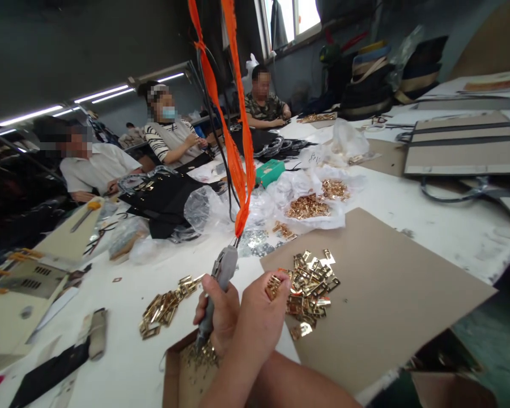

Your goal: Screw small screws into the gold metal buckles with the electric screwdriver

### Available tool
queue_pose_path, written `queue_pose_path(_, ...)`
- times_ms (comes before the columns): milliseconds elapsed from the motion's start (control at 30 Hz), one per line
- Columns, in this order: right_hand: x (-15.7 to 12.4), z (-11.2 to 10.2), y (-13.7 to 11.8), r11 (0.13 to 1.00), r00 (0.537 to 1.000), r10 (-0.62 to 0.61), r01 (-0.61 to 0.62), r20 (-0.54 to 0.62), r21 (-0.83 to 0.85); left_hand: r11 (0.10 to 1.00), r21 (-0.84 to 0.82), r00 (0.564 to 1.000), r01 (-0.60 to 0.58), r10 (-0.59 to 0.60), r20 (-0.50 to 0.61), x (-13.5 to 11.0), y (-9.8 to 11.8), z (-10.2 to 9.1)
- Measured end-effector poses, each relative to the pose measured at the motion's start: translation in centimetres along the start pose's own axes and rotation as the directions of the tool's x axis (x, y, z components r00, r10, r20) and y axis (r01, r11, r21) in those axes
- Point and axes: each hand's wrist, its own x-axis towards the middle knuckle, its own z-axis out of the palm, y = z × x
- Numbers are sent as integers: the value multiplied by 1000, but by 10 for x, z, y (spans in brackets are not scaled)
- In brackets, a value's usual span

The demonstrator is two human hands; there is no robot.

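Observation:
My left hand [217, 313] is closed round a grey powered screwdriver [223, 271] that hangs from an orange strap [238, 158]. Its tip points down into a small cardboard box [172, 374] of tiny gold screws [202, 356]. My right hand [258, 323] sits just right of it, fingers pinched on a gold metal buckle [273, 286]. A heap of the same gold buckles [312, 289] lies on a brown cardboard sheet [386, 300] right of that hand. A second pile of gold buckles [165, 309] lies on the white table [131, 362] to the left.
More gold fittings [308, 207] lie in clear plastic bags further back, near a green box [270, 171]. Three other people sit along the table's far left side. Beige bag panels [463, 144] lie at the right. A dark handled tool [97, 334] rests at the near left.

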Motion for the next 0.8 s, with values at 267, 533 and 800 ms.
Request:
queue_pose_path(267,0,0,-2,992,996,79,-83,46,93,893,416,967,-175,77,241,3,-12,32)
queue_pose_path(533,7,-1,1,982,994,103,-107,34,153,723,573,901,-386,163,401,16,-21,71)
queue_pose_path(800,13,-4,-4,972,992,129,-126,-2,200,679,633,913,-372,144,381,21,-23,77)
